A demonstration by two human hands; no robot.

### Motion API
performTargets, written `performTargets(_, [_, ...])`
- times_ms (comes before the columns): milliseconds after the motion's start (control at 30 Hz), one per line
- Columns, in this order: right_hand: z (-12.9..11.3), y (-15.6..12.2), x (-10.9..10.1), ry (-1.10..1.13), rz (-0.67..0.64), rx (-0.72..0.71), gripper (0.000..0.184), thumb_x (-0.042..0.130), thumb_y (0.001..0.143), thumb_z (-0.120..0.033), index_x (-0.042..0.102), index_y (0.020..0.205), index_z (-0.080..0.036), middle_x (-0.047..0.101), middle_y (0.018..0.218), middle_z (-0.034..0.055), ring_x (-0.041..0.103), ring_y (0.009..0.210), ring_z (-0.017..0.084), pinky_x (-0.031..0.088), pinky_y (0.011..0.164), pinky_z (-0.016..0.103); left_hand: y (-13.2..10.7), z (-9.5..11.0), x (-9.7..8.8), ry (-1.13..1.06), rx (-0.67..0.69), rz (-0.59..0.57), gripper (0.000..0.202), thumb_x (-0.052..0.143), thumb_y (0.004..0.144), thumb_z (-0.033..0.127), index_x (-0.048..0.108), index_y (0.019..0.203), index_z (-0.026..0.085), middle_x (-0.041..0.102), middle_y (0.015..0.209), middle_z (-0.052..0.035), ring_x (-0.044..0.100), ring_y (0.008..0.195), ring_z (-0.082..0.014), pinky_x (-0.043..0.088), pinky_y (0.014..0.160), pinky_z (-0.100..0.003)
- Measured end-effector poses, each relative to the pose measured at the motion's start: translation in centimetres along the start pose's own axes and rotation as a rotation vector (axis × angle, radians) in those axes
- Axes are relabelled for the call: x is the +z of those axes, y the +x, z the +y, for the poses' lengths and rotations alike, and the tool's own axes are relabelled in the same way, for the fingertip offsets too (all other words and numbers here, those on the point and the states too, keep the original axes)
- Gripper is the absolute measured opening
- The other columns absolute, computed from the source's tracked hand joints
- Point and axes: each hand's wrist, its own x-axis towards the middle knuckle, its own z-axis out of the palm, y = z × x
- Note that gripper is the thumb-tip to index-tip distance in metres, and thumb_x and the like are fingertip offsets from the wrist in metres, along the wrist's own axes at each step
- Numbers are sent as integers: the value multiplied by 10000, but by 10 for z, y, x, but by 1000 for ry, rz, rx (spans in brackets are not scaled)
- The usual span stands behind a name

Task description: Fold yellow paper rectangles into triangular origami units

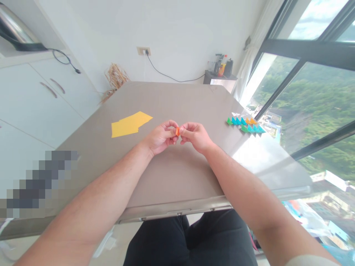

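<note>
Between my two hands, above the middle of the table, is a small folded piece of orange paper (177, 131). My left hand (163, 137) pinches it from the left with thumb and fingers. From the right, my right hand (194, 136) pinches the same piece. Its exact folded shape is mostly hidden by the fingertips. Flat sheets of yellow paper (127, 125) lie overlapping to the left of my hands. Over on the right stand two rows of small folded paper boats (251, 128) in green, blue and orange.
The grey-brown table (177, 177) reaches to a window (299, 88) on the right. A pixelated dark patch (41, 184) covers the table's left side. Beyond the far edge are dried stalks (116, 77) and a small cabinet (220, 79) with bottles. A kettle (20, 31) stands upper left.
</note>
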Motion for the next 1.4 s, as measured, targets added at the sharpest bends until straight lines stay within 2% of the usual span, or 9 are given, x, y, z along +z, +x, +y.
performTargets(100, [3, 2, 1, 37, 53, 9, 358, 844, 693, -480, 661, 743, -176, 623, 614, -12, 593, 591, 125, 540, 578, 282, 1, 0, 1, -48, 30, 43, 400, 944, 624, 271, 603, 811, 180, 624, 625, 28, 565, 525, -89, 447, 504, -207])
performTargets(233, [7, 2, 1, 48, 24, -4, 379, 850, 693, -493, 652, 794, -186, 634, 674, -15, 605, 639, 126, 558, 605, 285, 1, 3, 1, -77, 37, 81, 375, 941, 623, 244, 611, 783, 165, 617, 624, 22, 557, 533, -85, 458, 516, -210])
performTargets(500, [2, 0, 6, 17, 13, 0, 433, 829, 691, -547, 616, 785, -182, 646, 692, -11, 597, 632, 116, 552, 597, 276, 1, 1, 1, -49, 46, 69, 346, 933, 650, 277, 641, 798, 164, 634, 682, 2, 591, 593, -104, 471, 545, -223])
performTargets(767, [4, 2, 5, -24, -13, -26, 450, 797, 732, -580, 597, 799, -183, 605, 655, -31, 554, 576, 100, 548, 582, 281, 3, -3, -1, 2, 32, 18, 290, 876, 738, 314, 635, 792, 161, 553, 608, 15, 629, 600, -137, 445, 529, -225])
performTargets(967, [7, 3, 7, -64, -36, -39, 424, 766, 779, -576, 603, 822, -187, 602, 681, -26, 557, 601, 102, 545, 592, 274, 3, -4, 2, -89, 35, 17, 327, 896, 707, 280, 618, 854, 194, 614, 687, 12, 633, 615, -157, 514, 550, -285])
performTargets(1033, [6, 2, 9, -69, -20, -47, 412, 762, 786, -568, 602, 813, -189, 606, 684, -24, 565, 599, 104, 540, 587, 272, 2, -4, 4, -125, 33, 15, 330, 897, 702, 256, 615, 863, 202, 626, 706, 12, 626, 617, -157, 525, 555, -299])
performTargets(1167, [4, 0, 10, -81, 71, -56, 362, 769, 791, -516, 626, 818, -185, 622, 688, -22, 574, 589, 102, 541, 593, 272, 2, -3, 5, -124, 26, 56, 300, 896, 701, 254, 623, 792, 170, 561, 641, 20, 575, 592, -122, 485, 542, -258])
performTargets(1400, [4, -1, 7, -113, 94, -58, 358, 758, 795, -520, 632, 821, -186, 641, 695, -19, 591, 583, 104, 546, 599, 271, 3, -5, 2, -91, 45, 58, 286, 876, 743, 325, 661, 792, 144, 543, 665, 11, 533, 614, -97, 456, 553, -234])
